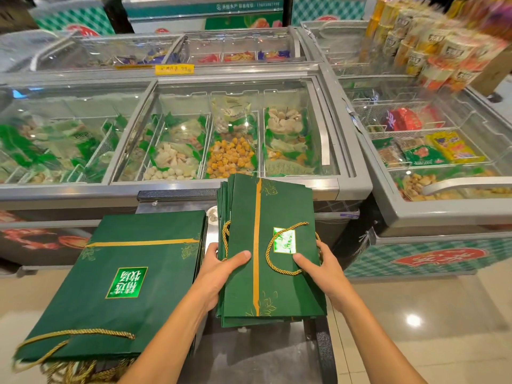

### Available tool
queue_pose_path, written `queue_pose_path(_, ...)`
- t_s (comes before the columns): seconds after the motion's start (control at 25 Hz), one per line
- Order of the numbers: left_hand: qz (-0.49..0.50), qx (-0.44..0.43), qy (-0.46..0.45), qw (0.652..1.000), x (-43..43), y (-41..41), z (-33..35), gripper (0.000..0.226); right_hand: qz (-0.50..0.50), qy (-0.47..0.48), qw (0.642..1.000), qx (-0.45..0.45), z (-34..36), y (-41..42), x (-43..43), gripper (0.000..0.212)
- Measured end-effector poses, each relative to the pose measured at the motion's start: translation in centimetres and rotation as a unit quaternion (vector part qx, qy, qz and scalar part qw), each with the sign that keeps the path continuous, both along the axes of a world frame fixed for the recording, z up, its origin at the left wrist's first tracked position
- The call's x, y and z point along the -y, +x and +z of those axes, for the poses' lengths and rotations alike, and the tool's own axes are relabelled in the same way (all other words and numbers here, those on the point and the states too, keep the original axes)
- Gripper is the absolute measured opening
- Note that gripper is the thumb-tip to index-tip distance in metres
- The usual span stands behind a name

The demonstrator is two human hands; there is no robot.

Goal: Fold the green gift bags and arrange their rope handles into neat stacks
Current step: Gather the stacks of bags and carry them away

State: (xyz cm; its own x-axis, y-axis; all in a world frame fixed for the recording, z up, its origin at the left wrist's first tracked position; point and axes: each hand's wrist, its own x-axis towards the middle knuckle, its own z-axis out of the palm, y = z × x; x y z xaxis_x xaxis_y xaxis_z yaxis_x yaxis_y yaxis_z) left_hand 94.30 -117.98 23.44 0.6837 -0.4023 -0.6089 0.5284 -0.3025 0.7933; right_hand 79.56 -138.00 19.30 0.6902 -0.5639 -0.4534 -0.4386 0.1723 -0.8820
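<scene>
A stack of flat green gift bags (pixel 279 284) with a gold stripe is held between both hands in the middle of the view. My left hand (pixel 219 270) grips its left edge, thumb on top. My right hand (pixel 318 266) grips the right edge, thumb near the gold rope handle (pixel 273 261) that loops over the top bag's label. A second, larger stack of green bags (pixel 122 284) lies to the left on the grey counter (pixel 249 356), its rope handles (pixel 83 364) bunched at the near edge.
Glass-topped chest freezers (pixel 221 128) full of frozen food stand straight ahead and to the right (pixel 432 162). Stacked packaged goods (pixel 432 45) sit on the far right freezer. Tiled floor (pixel 415 328) lies at the right.
</scene>
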Motion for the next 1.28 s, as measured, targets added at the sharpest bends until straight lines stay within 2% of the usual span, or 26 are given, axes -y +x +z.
queue_pose_path(0.12,-0.001,0.037,-0.006,0.999,0.2,-0.8,0.6,0.048,-0.015,0.044,0.999,0.025,-0.5,-0.7,0.5,0.089)
queue_pose_path(0.2,-0.003,0.052,-0.009,0.999,0.5,-0.9,1.0,0.042,-0.024,0.072,0.996,0.049,-0.5,-1.0,0.6,0.083)
queue_pose_path(0.32,-0.016,0.019,-0.032,0.999,0.8,-0.7,1.5,0.052,-0.034,0.091,0.993,0.064,-0.5,-1.3,0.4,0.076)
queue_pose_path(0.48,0.004,-0.001,-0.032,0.999,0.6,-0.4,1.4,0.047,-0.022,0.09,0.994,0.052,-0.1,-1.0,0.2,0.082)
queue_pose_path(0.64,0.022,-0.013,-0.063,0.998,-0.5,-0.2,1.3,0.05,0.012,0.077,0.995,0.055,1.7,-1.0,0.7,0.079)
queue_pose_path(0.76,0.038,-0.023,-0.092,0.995,-1.9,-0.5,1.8,0.066,0.029,0.123,0.99,0.063,3.4,-0.5,0.4,0.077)
queue_pose_path(0.96,0.049,-0.02,-0.112,0.992,-5.3,0.6,3.9,0.068,0.055,0.142,0.984,0.096,5.8,1.3,-2.3,0.045)
queue_pose_path(1.28,0.074,-0.012,-0.092,0.993,-14.5,6.1,6.9,0.068,0.067,0.134,0.981,0.126,8.8,7.8,-11.2,0.036)
